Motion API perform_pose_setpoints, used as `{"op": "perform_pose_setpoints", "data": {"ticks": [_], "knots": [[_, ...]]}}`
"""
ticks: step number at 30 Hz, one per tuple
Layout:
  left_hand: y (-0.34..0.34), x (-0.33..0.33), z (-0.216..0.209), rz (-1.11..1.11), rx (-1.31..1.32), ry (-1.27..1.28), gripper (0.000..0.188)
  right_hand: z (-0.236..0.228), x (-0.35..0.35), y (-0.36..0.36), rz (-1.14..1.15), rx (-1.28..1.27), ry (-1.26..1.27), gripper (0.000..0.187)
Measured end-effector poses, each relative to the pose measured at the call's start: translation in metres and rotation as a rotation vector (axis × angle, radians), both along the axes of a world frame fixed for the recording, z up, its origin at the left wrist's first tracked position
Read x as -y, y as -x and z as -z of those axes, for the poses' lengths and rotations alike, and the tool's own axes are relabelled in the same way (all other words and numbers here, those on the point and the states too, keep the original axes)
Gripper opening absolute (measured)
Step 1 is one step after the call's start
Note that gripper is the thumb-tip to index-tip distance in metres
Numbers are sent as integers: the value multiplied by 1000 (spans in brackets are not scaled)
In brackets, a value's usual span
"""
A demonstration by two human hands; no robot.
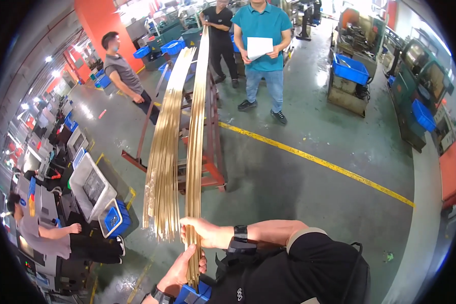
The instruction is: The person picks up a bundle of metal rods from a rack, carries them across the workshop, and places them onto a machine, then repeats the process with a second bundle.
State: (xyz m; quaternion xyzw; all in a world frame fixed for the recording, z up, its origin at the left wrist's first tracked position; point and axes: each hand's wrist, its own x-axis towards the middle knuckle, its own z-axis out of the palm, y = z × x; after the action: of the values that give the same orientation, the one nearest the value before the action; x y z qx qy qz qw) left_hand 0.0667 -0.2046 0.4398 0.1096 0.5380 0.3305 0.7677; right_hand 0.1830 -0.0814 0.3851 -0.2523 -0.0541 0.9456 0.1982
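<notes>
A long, narrow bundle of brass-coloured rods (195, 147) stretches away from me, with both my hands around its near end. My right hand (205, 233) grips it from the right side. Just below, my left hand (178, 269) wraps around the bundle from the left, its fingertips showing on the far side. Under the near rod ends is a blue plastic object (193, 294), cut off by the lower edge. To the left, a wider bundle of similar rods (163, 147) lies on a red metal rack (214, 169). At the far end, a person in black (220, 23) has a hand at my bundle.
A person in a teal shirt (262, 25) stands ahead with white paper (259, 48). Another in grey (124, 71) stands left of the rack; a third (50, 240) is by machines. Blue bins (350, 68), a white tub (88, 185) and a yellow floor line (309, 156) surround the rack.
</notes>
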Motion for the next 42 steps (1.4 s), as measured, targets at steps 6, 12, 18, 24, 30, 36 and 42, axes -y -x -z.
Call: {"op": "perform_pose_setpoints", "data": {"ticks": [6, 12, 18, 24, 30, 36, 42], "knots": [[103, 41, 112, -2, -77, 28, 50, 101, 47, 103, -4, -87, -24, 20], [102, 57, 157, 58, 15, -34, 50, 141, 62, 103, 18, 61, 45, 19], [95, 84, 177, 53, 42, -44, 51, 154, 91, 98, 43, 123, 21, 19], [95, 137, 217, 75, 14, -24, 52, 188, 142, 93, 27, 140, 48, 20], [95, 191, 223, 115, -15, 27, 49, 210, 199, 85, -43, 48, 56, 21], [77, 252, 232, 107, -178, 183, 33, 248, 260, 69, -129, -11, 75, 21], [39, 292, 238, 122, -220, 238, 32, 282, 303, 36, -322, -22, 133, 16]]}}
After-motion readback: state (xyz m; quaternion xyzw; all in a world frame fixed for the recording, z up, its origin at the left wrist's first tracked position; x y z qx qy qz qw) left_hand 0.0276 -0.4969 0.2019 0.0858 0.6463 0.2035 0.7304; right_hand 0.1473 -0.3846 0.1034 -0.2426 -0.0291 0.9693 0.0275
